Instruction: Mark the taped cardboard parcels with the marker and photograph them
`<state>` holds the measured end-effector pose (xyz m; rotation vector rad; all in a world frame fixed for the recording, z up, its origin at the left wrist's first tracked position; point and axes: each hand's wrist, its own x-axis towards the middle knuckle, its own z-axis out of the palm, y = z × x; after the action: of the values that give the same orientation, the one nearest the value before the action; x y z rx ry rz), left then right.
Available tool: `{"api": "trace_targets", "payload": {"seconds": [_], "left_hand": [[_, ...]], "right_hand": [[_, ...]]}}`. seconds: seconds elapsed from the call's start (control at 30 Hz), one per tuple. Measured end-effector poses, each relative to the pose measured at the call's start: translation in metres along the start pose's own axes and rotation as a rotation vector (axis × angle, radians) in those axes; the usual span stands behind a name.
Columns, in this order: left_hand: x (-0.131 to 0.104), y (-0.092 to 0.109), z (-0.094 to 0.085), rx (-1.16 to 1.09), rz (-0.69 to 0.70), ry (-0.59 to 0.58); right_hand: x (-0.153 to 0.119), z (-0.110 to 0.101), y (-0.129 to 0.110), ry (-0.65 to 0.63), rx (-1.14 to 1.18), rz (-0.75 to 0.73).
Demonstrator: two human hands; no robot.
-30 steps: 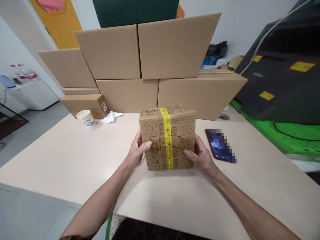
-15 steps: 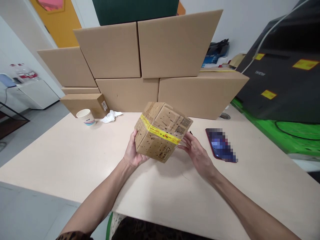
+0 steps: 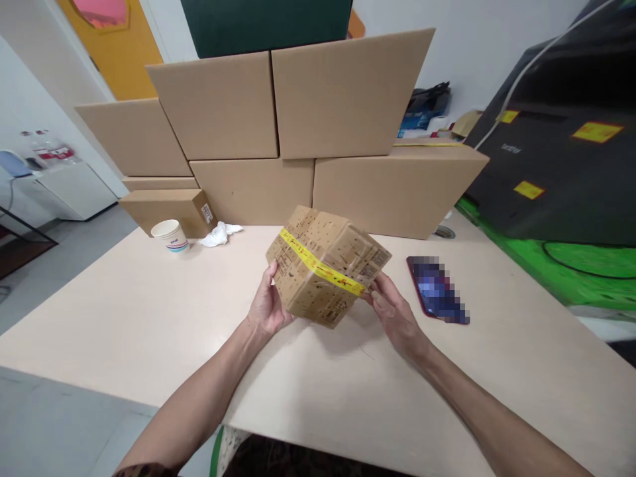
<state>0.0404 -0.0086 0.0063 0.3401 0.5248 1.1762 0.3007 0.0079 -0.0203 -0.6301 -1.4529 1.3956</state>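
Observation:
A small brown cardboard box (image 3: 318,291), speckled with dark marks and banded with yellow tape, is held tilted above the table. My left hand (image 3: 268,306) grips its left side, thumb on the near face and the other fingers partly hidden beneath. At the box's right end, my right hand (image 3: 395,311) has its fingertips against the corner by the tape's end. Printed codes show on the right-hand face.
On the pale table (image 3: 124,318) stand a paper cup (image 3: 170,236) and a crumpled tissue (image 3: 221,233) at the left. A phone (image 3: 437,289) lies at the right. Stacked large cartons (image 3: 348,99) line the back. A tape roll (image 3: 444,232) sits back right.
The small box has turned in my hands, showing more of its left and top faces. My right hand's fingers have come in against its right end.

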Motion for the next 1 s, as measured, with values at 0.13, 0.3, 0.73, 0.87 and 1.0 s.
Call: {"api": "trace_targets", "payload": {"seconds": [0.13,0.3,0.73,0.87,1.0], "left_hand": [[0.003,-0.002,0.001,-0.026,0.224,0.096],[0.004,-0.006,0.002,0.108,0.280,0.091],[-0.005,0.009,-0.002,0.148,0.092,-0.074],[-0.002,0.016,-0.007,0.129,0.012,-0.027],[0.000,0.016,-0.011,0.159,0.056,0.011]], "right_hand": [[0.003,-0.002,0.007,-0.002,0.093,0.031],[0.005,0.001,0.013,0.030,0.091,0.133],[0.018,0.001,-0.012,0.265,0.013,0.003],[0.015,0.000,-0.017,0.295,0.037,0.001],[0.015,-0.002,-0.024,0.327,0.037,-0.035]]}}
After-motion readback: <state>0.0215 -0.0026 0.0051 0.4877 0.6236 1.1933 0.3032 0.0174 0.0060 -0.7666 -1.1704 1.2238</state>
